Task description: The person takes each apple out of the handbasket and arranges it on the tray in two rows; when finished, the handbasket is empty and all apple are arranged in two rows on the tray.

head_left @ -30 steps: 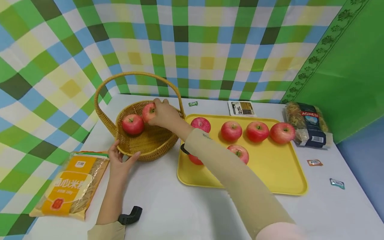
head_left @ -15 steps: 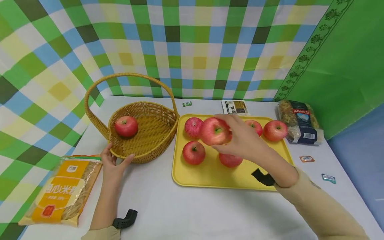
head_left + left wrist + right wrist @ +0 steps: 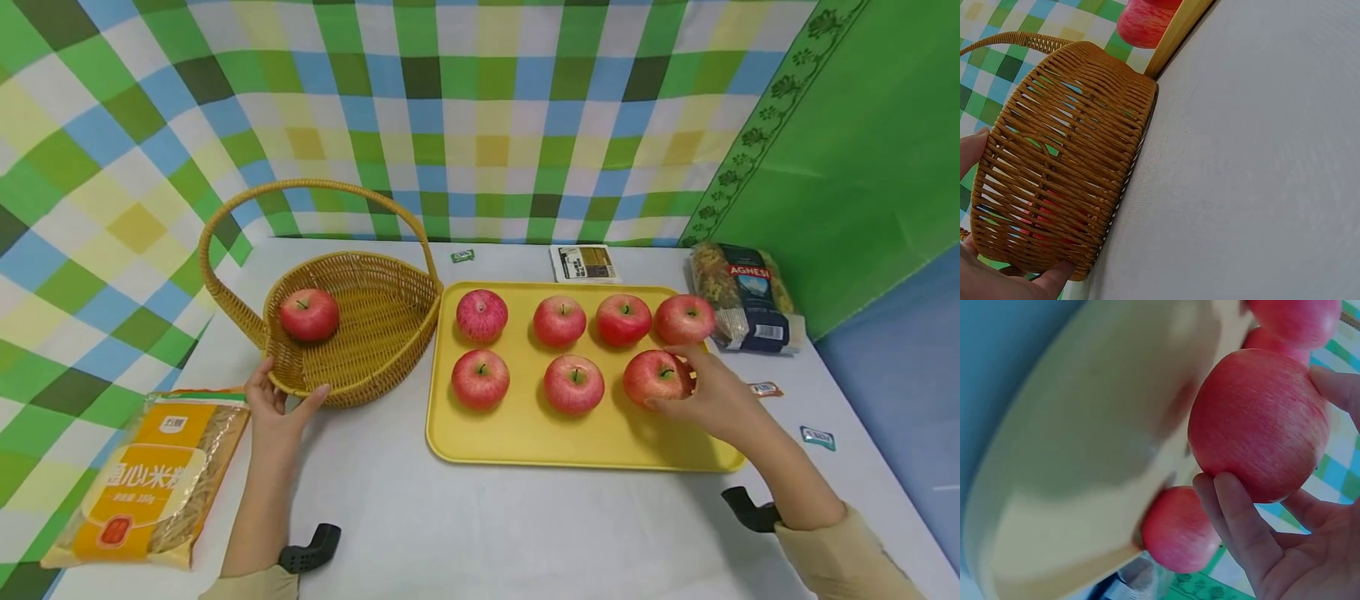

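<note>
Seven apples sat on the yellow tray (image 3: 525, 433); right hand (image 3: 712, 396) gripped the lower-right apple (image 3: 656, 377), while left hand (image 3: 273, 408) clasped the basket (image 3: 360, 333) rim at frame left

Bright, even, diffuse lighting from above; soft faint shadows under the apples on the tray (image 3: 525, 433). Strong wide-angle bending at head-view edges. Wrist views close, slightly soft; right wrist view dimmer, bluish, blurred at the left.
</note>
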Available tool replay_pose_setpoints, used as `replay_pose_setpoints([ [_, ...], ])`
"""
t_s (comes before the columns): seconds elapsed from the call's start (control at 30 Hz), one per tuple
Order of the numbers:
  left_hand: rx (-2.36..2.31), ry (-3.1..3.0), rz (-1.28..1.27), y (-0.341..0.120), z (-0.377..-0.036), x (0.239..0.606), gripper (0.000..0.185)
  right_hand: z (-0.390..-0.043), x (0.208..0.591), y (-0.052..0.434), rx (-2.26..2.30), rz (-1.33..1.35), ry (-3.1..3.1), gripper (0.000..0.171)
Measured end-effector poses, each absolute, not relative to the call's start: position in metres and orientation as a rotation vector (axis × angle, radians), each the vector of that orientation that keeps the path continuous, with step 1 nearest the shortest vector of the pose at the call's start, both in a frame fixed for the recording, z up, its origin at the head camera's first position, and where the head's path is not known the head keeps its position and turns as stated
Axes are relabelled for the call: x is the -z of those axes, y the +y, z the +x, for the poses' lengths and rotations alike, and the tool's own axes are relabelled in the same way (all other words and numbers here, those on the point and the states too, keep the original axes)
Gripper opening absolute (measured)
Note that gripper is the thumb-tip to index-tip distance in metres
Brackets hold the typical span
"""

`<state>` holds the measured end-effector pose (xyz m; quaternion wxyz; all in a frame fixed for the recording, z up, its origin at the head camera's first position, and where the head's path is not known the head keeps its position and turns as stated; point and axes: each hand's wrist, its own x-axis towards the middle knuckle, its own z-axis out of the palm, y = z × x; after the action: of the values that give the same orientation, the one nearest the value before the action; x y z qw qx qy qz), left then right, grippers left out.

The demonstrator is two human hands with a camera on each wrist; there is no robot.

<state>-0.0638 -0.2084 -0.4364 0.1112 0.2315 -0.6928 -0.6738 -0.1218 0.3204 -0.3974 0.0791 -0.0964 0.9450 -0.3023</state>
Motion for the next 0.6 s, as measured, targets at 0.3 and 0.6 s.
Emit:
replay_pose_setpoints([
  [0.3, 1.961, -1.995, 0.689, -0.215, -0.052, 0.434, 0.09, -0.137, 0.407, 0.307, 0.839, -0.281, 2.781, 0.1],
  [0.6, 1.975, -2.04, 0.647, -0.207, -0.062, 0.435, 0.089, -0.132, 0.336, 0.251, 0.902, -0.451, 2.922, 0.098],
])
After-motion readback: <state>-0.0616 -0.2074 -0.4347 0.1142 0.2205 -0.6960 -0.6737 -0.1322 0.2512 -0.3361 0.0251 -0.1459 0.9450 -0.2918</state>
